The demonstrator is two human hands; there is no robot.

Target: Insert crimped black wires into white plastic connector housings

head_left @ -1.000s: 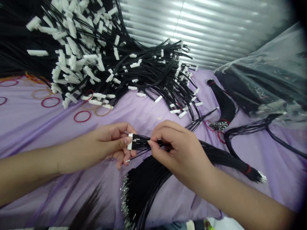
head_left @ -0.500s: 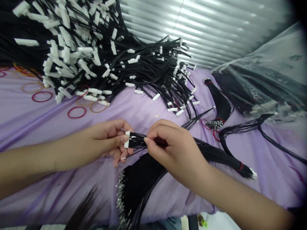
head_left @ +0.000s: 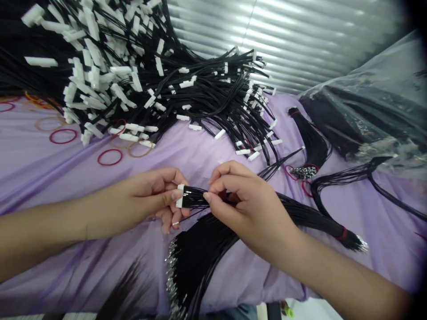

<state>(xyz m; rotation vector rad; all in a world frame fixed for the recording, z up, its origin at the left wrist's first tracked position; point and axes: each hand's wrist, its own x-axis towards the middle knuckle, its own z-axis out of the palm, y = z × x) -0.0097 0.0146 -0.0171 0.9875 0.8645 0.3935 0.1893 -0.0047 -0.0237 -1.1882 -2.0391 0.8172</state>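
Note:
Between thumb and fingers, my left hand [head_left: 167, 195] pinches a white connector housing [head_left: 179, 197]. Several thin black wires [head_left: 194, 198] run out of its right side. My right hand [head_left: 243, 195] is closed on these wires a short way from the housing, thumb and forefinger together. One loose wire with a bare metal tip [head_left: 175, 223] lies by the lower fingers of my left hand. Below my hands a thick fan of black wires [head_left: 200, 258] lies with metal terminals along its left edge. Another bundle [head_left: 320, 222], tied with a red band, extends rightward behind my right hand.
A large heap of black cables with white connectors [head_left: 100, 84] covers the back left. Rubber bands [head_left: 110, 157] lie on the purple cloth [head_left: 40, 178]. Back right are a tied wire bundle [head_left: 310, 138] and a clear plastic bag [head_left: 376, 102]. Corrugated metal [head_left: 287, 40] stands behind.
The whole view has shifted slightly, so everything sits a little further right. Both hands keep their hold on the connector and its wires, with barely any movement between them.

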